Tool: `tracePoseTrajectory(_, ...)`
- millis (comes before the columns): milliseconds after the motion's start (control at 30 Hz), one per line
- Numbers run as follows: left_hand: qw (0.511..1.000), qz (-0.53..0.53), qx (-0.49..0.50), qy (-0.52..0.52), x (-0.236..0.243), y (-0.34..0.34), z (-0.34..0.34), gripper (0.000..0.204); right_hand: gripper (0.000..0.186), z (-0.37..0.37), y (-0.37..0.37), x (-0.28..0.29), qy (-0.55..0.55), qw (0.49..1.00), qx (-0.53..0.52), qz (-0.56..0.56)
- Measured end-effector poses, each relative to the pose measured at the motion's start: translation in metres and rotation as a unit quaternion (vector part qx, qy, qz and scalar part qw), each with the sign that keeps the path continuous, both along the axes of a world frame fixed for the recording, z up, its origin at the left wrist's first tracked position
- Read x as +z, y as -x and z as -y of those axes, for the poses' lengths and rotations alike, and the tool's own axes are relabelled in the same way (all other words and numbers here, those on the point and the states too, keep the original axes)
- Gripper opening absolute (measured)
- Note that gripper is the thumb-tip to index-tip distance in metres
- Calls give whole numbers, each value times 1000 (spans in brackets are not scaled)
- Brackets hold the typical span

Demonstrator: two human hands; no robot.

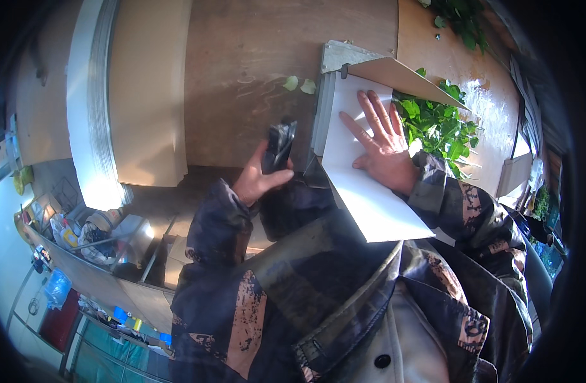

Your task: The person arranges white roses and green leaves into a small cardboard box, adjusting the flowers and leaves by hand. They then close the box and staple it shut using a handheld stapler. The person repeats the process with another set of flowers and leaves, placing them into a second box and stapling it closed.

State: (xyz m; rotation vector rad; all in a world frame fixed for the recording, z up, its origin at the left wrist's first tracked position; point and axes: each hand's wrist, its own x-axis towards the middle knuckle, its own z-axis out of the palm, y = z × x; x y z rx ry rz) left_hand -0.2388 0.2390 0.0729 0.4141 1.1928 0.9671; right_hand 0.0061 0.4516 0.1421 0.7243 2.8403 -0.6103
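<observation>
My left hand point(258, 177) is closed around a black stapler-like tool point(280, 145), held upright left of the white cardboard. My right hand point(385, 143) lies flat, fingers spread, on the white face of a cardboard sheet point(353, 182). That sheet's near end reaches toward my jacket, and its left edge lies along a grey metal-edged frame point(331, 59). A brown cardboard flap point(404, 76) stands tilted at the far end. Green leafy stems point(436, 124) lie just right of the sheet, partly hidden by the flap and my right sleeve.
A tall stack of cardboard sheets point(149, 96) stands on the left of the wooden table point(248, 45). Two loose leaves point(299, 83) lie beside the frame. More greenery point(462, 22) is at the far right. A bin of bags and scraps point(101, 236) sits at lower left.
</observation>
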Motion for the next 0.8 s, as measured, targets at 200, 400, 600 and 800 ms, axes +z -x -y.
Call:
tracePoseTrajectory(200,861,-483,-119,-100,2,-13,6,68,111,0,-3,-3,12,1000,-15,8)
tracePoseTrajectory(400,741,-625,-76,-234,-3,-17,0,70,114,0,-2,-5,6,1000,-16,14)
tracePoseTrajectory(600,707,-646,-34,-287,1,-19,-17,66,115,-2,0,-3,6,1000,-14,21)
tracePoseTrajectory(800,708,-651,-100,-254,3,-18,-37,58,114,-1,2,-8,1,999,-17,33)
